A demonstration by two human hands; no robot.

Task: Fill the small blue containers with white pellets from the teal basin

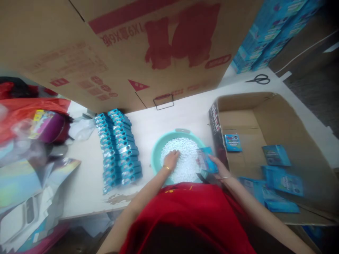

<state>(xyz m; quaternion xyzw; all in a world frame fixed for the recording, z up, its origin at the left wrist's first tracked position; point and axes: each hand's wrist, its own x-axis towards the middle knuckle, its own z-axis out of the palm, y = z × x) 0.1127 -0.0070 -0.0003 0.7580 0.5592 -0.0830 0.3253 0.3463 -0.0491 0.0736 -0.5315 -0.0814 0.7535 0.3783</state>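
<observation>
Your left hand [171,158] lay palm-down in the heap of small white pellets [185,165] filling the round teal plastic basin [156,155] on the white table [169,116], fingers curled into them. Your right hand [221,171] gripped a small blue packet [206,159] over the basin's right rim, beside the open cardboard box [265,116] holding similar blue packets [283,180].

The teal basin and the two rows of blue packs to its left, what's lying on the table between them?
Nothing: in the head view, the strip of white table between the teal basin and the blue packs is bare.
</observation>
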